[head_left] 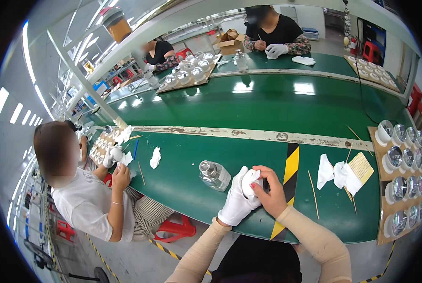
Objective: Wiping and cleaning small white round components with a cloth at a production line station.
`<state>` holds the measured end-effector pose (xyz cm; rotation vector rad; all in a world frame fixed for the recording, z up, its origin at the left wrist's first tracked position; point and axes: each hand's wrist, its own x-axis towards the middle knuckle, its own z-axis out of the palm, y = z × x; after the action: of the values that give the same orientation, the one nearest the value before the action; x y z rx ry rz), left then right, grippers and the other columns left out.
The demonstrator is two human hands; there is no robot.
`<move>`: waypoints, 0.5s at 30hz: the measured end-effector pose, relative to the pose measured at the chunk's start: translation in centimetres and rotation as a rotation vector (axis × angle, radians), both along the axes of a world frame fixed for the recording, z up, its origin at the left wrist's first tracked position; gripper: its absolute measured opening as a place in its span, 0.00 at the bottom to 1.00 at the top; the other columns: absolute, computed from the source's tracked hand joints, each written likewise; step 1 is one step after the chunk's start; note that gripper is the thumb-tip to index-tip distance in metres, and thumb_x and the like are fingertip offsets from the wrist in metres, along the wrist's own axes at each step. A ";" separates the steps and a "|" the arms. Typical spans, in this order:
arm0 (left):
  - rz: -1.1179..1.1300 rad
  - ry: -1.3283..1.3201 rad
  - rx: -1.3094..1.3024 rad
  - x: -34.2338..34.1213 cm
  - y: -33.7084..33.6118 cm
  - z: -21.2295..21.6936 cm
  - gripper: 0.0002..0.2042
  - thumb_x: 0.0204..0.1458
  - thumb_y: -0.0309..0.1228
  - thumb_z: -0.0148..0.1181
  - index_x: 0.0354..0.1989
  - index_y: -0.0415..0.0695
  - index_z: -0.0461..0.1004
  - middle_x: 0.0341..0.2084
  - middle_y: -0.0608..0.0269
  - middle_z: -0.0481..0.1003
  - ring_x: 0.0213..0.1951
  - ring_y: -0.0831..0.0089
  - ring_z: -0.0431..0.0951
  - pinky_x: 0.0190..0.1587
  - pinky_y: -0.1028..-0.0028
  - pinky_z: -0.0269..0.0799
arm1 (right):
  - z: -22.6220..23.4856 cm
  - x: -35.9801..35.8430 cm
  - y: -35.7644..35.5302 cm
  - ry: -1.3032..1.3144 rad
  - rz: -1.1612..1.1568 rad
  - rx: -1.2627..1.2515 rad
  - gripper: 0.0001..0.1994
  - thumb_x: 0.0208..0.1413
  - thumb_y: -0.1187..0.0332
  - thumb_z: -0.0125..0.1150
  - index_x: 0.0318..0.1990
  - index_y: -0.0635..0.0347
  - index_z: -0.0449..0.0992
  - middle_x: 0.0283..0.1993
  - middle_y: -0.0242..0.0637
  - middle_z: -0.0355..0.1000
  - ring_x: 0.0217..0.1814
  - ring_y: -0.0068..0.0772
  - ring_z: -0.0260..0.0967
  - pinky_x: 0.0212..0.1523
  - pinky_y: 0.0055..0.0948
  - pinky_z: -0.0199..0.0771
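My left hand [236,200] wears a white glove and cups a small white round part [251,179] from the left. My bare right hand [270,192], with red-painted nails, closes over the same part from the right. Both hands hold it just above the near edge of the green bench [182,174]. A clear glass bottle with a silver cap [214,175] lies on the bench just left of my gloved hand.
White wipes [334,173], thin wooden sticks [313,193] and a perforated yellow card [362,167] lie to the right. A brown tray of shiny round reflector parts [401,179] fills the far right. A seated person [86,193] works at my left; two others sit across the bench.
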<state>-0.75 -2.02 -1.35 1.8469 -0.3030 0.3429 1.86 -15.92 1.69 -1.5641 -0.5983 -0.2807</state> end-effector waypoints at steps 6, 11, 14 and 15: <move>-0.007 0.001 0.027 -0.3 0.0 0.0 0.41 0.47 0.21 0.65 0.67 0.44 0.44 0.51 0.60 0.64 0.50 0.74 0.68 0.55 0.73 0.67 | 0.1 -0.2 0.0 0.018 0.005 -0.012 0.12 0.51 0.74 0.63 0.41 0.62 0.67 0.55 0.46 0.68 0.54 0.44 0.66 0.55 0.33 0.65; 0.064 -0.032 0.141 -0.5 0.1 1.8 0.43 0.43 0.35 0.71 0.64 0.35 0.51 0.53 0.46 0.66 0.54 0.55 0.71 0.55 0.66 0.67 | -0.1 -0.1 0.0 0.016 -0.001 -0.030 0.12 0.52 0.74 0.61 0.41 0.63 0.66 0.55 0.47 0.68 0.55 0.43 0.66 0.57 0.33 0.63; 0.108 -0.076 0.251 -0.7 -0.2 2.8 0.42 0.42 0.36 0.71 0.64 0.35 0.52 0.54 0.46 0.66 0.54 0.54 0.71 0.55 0.66 0.67 | -0.2 0.0 0.0 0.027 0.020 -0.010 0.11 0.52 0.75 0.60 0.41 0.63 0.66 0.56 0.47 0.67 0.56 0.42 0.66 0.58 0.33 0.63; 0.098 -0.035 0.186 -0.8 -0.3 3.0 0.40 0.44 0.34 0.70 0.63 0.36 0.53 0.53 0.50 0.67 0.54 0.59 0.70 0.58 0.67 0.64 | -0.2 0.0 0.0 0.034 0.012 -0.005 0.11 0.52 0.75 0.60 0.42 0.63 0.66 0.56 0.47 0.67 0.56 0.41 0.65 0.58 0.33 0.62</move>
<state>-1.53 -2.32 1.65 2.0447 -0.2766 0.4268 1.88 -15.91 1.48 -1.5668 -0.5827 -0.2431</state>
